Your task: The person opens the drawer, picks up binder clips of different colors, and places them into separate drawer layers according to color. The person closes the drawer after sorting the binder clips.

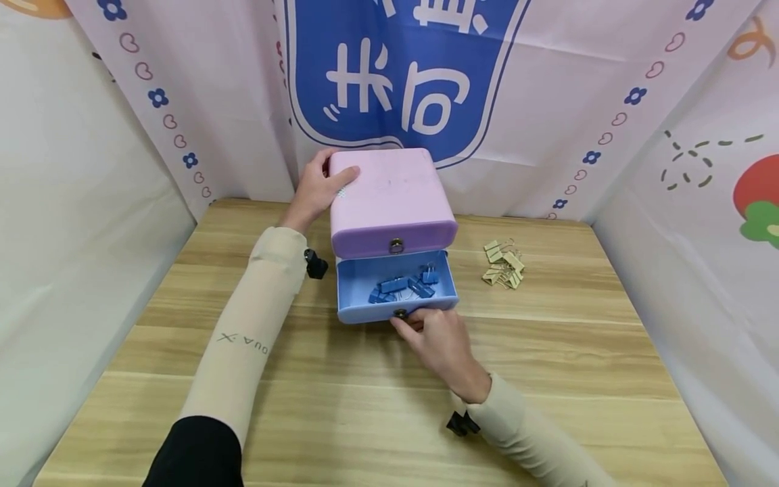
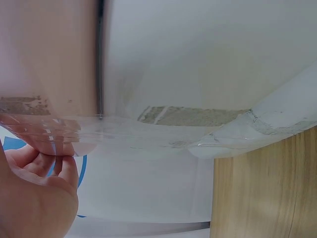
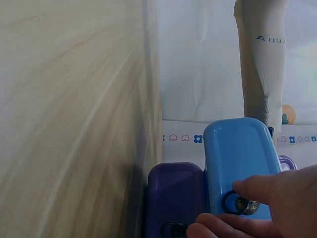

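A small chest of drawers with a pink top (image 1: 389,186) stands near the back of the table. My left hand (image 1: 318,188) grips its back left corner, thumb on the top and fingers behind; the left wrist view shows those fingertips (image 2: 62,166) curled at the edge. Below the upper purple drawer (image 1: 365,242), a light blue drawer (image 1: 353,314) is pulled out, with several blue binder clips (image 1: 394,285) inside. At its front, my right hand (image 1: 441,338) pinches the metal ring pull (image 3: 230,201), thumb at the ring and fingers below.
Several pale yellow binder clips (image 1: 504,264) lie in a loose pile on the wooden table (image 1: 548,365), right of the chest. Another dark purple drawer (image 3: 176,193) sits beneath the blue one. A printed cloth (image 1: 517,122) hangs close behind the chest.
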Tool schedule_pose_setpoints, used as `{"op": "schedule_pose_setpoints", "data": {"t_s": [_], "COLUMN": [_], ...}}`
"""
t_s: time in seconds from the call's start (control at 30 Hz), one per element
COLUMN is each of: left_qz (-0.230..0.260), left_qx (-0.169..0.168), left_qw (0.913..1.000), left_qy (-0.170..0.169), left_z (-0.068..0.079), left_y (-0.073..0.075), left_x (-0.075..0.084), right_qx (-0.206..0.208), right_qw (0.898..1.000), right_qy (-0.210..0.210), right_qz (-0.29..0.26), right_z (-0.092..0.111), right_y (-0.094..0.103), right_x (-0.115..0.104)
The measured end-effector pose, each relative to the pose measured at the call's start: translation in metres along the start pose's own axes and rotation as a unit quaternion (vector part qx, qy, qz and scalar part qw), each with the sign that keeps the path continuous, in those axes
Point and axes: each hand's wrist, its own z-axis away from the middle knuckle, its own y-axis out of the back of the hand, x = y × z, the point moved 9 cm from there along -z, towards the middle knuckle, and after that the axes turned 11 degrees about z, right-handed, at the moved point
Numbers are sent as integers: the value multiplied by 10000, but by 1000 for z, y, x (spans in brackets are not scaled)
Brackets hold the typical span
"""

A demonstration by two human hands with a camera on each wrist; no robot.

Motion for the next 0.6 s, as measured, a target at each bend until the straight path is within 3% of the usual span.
{"op": "schedule_pose_setpoints", "data": {"t_s": [0.27,0.6], "left_qz": [-4,34], "left_qx": [9,-1], "left_qw": [10000,10000], "left_qy": [5,-80], "left_z": [-1,-2], "left_y": [0,2], "left_x": [-1,1], "right_qx": [184,419], "right_qw": [9998,9965], "right_qy": [53,689], "right_qz": [-52,-235], "right_z": [0,3], "right_y": [-1,5], "right_x": [0,-7]}}
